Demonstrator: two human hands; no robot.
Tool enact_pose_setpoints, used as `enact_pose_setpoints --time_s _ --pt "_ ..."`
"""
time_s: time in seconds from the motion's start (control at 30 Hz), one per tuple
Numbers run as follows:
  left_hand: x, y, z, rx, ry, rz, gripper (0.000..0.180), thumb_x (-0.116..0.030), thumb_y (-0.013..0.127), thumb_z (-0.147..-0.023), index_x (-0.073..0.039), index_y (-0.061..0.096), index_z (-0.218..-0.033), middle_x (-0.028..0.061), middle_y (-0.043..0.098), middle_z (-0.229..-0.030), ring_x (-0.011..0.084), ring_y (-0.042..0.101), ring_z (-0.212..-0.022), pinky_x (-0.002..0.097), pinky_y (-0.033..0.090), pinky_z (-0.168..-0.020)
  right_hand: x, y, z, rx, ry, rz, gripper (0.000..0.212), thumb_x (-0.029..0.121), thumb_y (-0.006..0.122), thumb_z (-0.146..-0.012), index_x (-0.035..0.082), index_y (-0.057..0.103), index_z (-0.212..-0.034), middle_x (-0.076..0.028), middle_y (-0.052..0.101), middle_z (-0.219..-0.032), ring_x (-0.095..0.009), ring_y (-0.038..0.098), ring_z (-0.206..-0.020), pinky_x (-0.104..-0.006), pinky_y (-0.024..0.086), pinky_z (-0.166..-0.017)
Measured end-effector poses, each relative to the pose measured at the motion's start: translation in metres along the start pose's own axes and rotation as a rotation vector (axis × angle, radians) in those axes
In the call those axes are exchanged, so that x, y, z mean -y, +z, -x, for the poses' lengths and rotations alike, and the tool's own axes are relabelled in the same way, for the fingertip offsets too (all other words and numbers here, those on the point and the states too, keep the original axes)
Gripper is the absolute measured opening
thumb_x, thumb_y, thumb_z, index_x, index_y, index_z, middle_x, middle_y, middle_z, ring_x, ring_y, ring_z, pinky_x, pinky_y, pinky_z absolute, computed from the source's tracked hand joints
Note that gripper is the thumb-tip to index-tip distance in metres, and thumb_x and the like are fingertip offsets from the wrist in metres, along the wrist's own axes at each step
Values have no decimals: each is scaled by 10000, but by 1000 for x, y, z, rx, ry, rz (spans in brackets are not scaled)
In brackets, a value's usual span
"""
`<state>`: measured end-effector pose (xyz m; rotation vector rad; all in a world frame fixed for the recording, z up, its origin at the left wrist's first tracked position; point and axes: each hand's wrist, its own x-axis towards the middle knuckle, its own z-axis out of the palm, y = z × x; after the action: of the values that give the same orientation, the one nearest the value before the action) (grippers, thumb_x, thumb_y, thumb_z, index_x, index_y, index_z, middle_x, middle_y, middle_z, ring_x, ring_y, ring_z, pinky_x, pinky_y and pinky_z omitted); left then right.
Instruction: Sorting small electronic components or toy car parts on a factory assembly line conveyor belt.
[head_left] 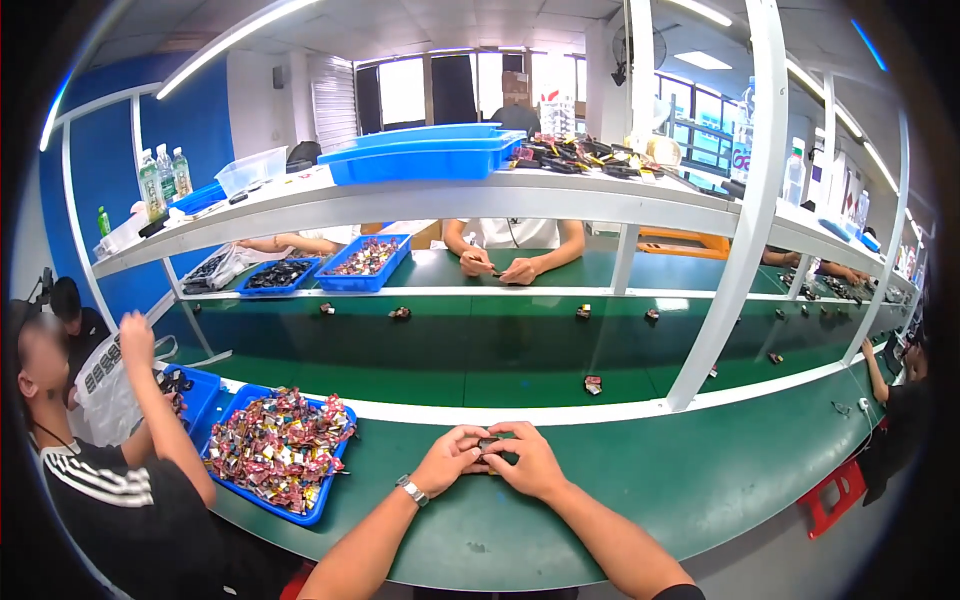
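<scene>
In front of me, over the green worktop (640, 480), my left hand (445, 465) and my right hand (527, 463) meet around a small dark piece (487, 443). The fingers of both are closed on it, and they cover most of it, so its kind cannot be made out. A bit of yellow shows beneath the fingertips. My left wrist wears a metal-banded watch (411, 489). Left of my hands stands a blue tray (322, 505), heaped with small red, yellow and dark parts (275, 450).
Beyond a white rail, small parts (593, 384) lie spaced along a green conveyor belt (520, 350). A white shelf (480, 208) with a slanting post (735, 210) stands over it. A co-worker (110, 470) sits close on my left; another's hands (500, 268) work opposite. A red stool (835, 497) stands at right.
</scene>
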<state>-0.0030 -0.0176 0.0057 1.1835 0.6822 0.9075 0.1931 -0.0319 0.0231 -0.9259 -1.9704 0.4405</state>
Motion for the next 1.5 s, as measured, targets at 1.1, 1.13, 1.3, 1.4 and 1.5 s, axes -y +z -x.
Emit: enact_pose_setpoints --time_s 1.1,1.13,1.3,1.4,1.5 --pt "-4 1 -3 -28 13 110 255 -31 493 -971 -31 484 -1226 114 596 -1199 206 605 -1103 382 532 -964 -2 12 -3 -51 124 -100 182 78 725 -760 104 749 -939 -78 640 -1140 -264 580 -1097 -373 488 -912" --pt "-4 1 -2 -19 15 107 255 -32 495 -971 -30 484 -1226 116 596 -1197 206 606 -1099 385 531 -966 -2 11 -3 -57 109 -72 180 78 723 -762 102 749 -938 -76 638 -1143 -264 577 -1102 -373 486 -916" --pt "-4 0 -2 -3 -14 193 246 -46 514 -967 -28 494 -1211 121 598 -1192 199 609 -1087 394 527 -974 -2 11 -2 -60 112 -42 184 74 721 -764 102 748 -944 -73 635 -1151 -265 570 -1107 -373 479 -923" --pt "1 -2 -1 -7 -2 159 230 -48 523 -965 -28 503 -1193 122 599 -1197 199 608 -1093 397 524 -978 0 13 -3 -43 78 -44 202 73 724 -765 103 746 -963 -67 626 -1171 -261 559 -1120 -379 479 -921" --pt "2 0 1 -44 32 152 213 -48 518 -968 -31 508 -1180 127 594 -1236 202 607 -1106 390 524 -971 3 15 -2 -25 77 -57 224 53 722 -762 105 741 -980 -70 609 -1200 -264 541 -1143 -384 487 -919"
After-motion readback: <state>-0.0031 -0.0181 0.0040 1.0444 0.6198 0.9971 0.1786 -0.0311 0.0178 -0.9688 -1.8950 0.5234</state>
